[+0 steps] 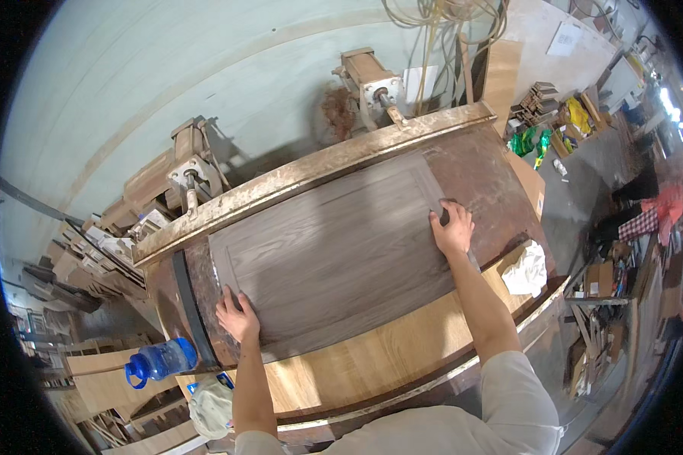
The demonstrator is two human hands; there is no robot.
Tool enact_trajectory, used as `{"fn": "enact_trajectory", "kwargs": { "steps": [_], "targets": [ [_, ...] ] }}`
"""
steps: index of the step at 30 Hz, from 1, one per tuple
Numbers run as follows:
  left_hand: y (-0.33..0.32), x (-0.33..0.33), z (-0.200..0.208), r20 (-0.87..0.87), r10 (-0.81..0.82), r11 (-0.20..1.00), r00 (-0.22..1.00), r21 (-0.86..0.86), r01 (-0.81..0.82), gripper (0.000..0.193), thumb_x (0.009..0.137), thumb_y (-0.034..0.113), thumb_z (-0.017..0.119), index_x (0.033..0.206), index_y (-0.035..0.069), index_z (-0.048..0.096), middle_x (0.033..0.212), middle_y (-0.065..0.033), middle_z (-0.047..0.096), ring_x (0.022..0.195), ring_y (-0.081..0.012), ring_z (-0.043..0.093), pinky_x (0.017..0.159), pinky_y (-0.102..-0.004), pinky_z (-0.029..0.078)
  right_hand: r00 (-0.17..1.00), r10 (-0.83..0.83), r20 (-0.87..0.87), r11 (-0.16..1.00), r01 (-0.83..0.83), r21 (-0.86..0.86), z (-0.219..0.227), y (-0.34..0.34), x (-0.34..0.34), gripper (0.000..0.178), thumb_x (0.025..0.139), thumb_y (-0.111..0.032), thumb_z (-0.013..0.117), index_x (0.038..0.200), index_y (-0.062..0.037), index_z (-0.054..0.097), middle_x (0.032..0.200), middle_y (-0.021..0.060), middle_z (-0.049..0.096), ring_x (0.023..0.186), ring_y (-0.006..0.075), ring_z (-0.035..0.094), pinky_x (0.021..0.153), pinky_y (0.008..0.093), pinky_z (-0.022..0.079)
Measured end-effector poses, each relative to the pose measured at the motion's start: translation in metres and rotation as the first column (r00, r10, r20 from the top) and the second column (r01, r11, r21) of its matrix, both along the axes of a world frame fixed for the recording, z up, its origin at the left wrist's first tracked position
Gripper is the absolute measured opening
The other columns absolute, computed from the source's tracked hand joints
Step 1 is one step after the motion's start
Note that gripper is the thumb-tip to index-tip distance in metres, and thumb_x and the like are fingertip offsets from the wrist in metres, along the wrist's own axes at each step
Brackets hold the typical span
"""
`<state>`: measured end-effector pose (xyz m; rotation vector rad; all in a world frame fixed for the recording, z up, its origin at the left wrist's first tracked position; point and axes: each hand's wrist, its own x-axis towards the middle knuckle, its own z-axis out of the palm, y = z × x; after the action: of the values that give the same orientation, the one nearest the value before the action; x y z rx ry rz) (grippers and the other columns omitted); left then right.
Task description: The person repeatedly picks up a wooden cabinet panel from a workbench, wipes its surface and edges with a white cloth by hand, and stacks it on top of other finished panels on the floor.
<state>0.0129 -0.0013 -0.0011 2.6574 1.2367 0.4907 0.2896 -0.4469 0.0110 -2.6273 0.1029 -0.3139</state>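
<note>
A grey wood-grain door panel (334, 243) with a framed border lies flat on the worn brown bed of a clamping press. My left hand (237, 317) holds its left end, thumb over the face and fingers along the edge. At the opposite end my right hand (454, 229) grips the right edge, fingers curved and thumb on the panel side. The undersides of both hands are hidden. Beyond the panel's far side runs a long metal bar (319, 176). A light wood board (372, 356) lies along the near side.
Two cylinders, a left one (193, 163) and a right one (372, 83), are joined to the bar by rods. A blue bottle (163, 359) stands at the left, a crumpled white cloth (525, 271) at the right. A black strip (191, 309) crosses the bed. Another person (653, 205) is at far right.
</note>
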Motion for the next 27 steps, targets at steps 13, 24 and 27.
{"fn": "enact_trajectory", "kwargs": {
  "steps": [13,24,27],
  "targets": [
    [0.007,0.010,0.016,-0.117,-0.010,1.000,0.993,-0.031,0.006,0.048,0.092,0.032,0.059,0.137,0.015,0.050,0.125,-0.0181,0.052,0.120,-0.0390,0.047,0.097,-0.0525,0.040,0.974,-0.092,-0.207,0.979,0.051,-0.196,-0.006,0.006,0.017,0.075,0.081,-0.050,0.066,0.146,-0.0165,0.045,0.145,0.0143,0.044,0.134,0.0367,0.037,0.109,0.0554,0.030],
    [0.028,0.019,0.036,-0.017,0.266,0.830,0.964,-0.505,-0.238,0.079,0.090,0.041,0.064,0.149,0.001,0.029,0.139,-0.0272,0.047,0.132,-0.0392,0.045,0.112,-0.0463,0.035,0.954,-0.085,-0.289,0.993,0.104,0.052,0.024,0.000,0.021,0.072,0.079,-0.033,0.074,0.141,-0.0071,0.049,0.139,0.0212,0.046,0.130,0.0391,0.042,0.108,0.0516,0.035],
    [0.043,-0.014,0.028,0.274,0.364,0.822,0.890,-0.543,-0.169,0.066,0.090,0.042,0.064,0.137,0.000,0.045,0.136,-0.0249,0.053,0.127,-0.0376,0.050,0.109,-0.0426,0.037,0.980,-0.009,-0.198,0.972,0.055,0.227,0.052,-0.008,0.008,0.072,0.078,-0.024,0.076,0.140,-0.0008,0.047,0.134,0.0222,0.048,0.123,0.0371,0.049,0.106,0.0446,0.039]
  ]
}}
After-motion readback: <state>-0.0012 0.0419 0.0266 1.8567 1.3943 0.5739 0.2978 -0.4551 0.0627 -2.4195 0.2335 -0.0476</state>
